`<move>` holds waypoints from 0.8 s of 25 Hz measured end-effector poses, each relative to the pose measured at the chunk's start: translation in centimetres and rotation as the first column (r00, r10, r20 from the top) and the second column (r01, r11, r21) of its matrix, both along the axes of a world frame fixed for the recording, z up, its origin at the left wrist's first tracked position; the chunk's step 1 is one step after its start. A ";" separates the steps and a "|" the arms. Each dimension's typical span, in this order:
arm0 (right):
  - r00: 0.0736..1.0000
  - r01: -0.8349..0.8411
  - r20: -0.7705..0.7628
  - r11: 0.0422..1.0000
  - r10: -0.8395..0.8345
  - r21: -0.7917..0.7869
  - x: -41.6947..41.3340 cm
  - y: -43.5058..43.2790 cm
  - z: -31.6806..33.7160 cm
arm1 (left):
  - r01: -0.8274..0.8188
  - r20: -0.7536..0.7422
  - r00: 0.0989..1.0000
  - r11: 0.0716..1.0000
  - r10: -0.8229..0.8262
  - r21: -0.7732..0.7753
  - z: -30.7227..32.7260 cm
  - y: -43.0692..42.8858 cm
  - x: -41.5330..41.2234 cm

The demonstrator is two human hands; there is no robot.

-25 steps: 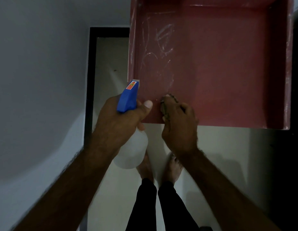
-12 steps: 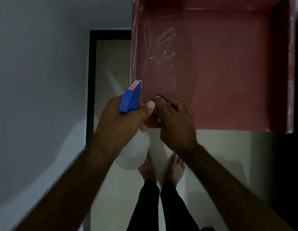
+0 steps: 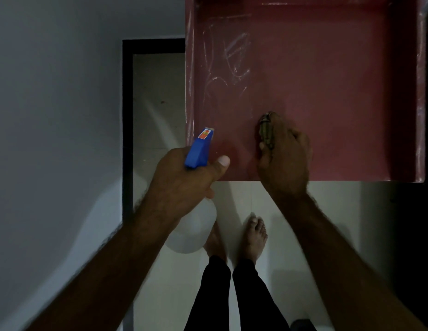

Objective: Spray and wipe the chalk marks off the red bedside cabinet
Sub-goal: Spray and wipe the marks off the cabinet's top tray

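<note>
Wiping the red bedside cabinet [image 3: 327, 91] top with a cloth [image 3: 265, 130], close to its near edge.
Fingers [image 3: 295, 134] of the right hand [image 3: 284, 158] curl round the cloth; the left hand [image 3: 182, 185] grips the spray bottle [image 3: 200, 149] at the near-left corner. Chalk marks [image 3: 234, 56] lie far left, so the next stroke probably must reach them.

1. The cabinet [image 3: 327, 91] fills the far right, with the wall [image 3: 52, 115] to its left and the floor [image 3: 232, 199] near.
2. Chalk marks [image 3: 232, 58] lie on its far-left part.
3. The right hand [image 3: 284, 161] holds a cloth [image 3: 265, 131] on the cabinet's near part.
4. To the left, the left hand [image 3: 182, 185] holds the spray bottle [image 3: 199, 149] at the near-left corner.
</note>
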State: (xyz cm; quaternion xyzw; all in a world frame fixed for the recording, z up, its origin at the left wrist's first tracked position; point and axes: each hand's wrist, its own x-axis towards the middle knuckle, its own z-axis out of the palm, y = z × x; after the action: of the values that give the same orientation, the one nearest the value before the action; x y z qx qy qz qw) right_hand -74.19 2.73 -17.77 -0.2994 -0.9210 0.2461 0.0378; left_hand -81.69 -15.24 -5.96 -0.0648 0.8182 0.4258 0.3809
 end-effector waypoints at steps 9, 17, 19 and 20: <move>0.940 -0.340 0.001 0.938 0.340 0.074 -1.3 -1.6 0.3 | 0.010 -0.038 0.999 0.999 -0.008 0.052 1.3 0.1 -1.5; 0.930 -0.366 0.026 0.930 0.365 0.042 -3.9 -4.2 0.8 | 0.032 -0.018 0.999 0.996 -0.030 0.084 2.2 0.0 -3.2; 0.922 -0.387 0.040 0.920 0.385 0.057 -3.7 -2.3 0.6 | 0.038 -0.022 0.999 0.995 -0.036 0.087 2.4 0.1 -3.7; 0.959 -0.282 0.031 0.958 0.281 0.044 -3.9 -1.0 0.4 | 0.041 -0.026 0.999 0.996 -0.039 0.074 2.4 0.1 -4.0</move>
State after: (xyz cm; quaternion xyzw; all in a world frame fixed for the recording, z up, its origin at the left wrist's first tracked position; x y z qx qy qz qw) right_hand -78.13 1.68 -17.35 -0.1674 -0.9603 0.2231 -0.0014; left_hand -85.67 -15.14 -3.55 -0.0287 0.8075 0.4492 0.3813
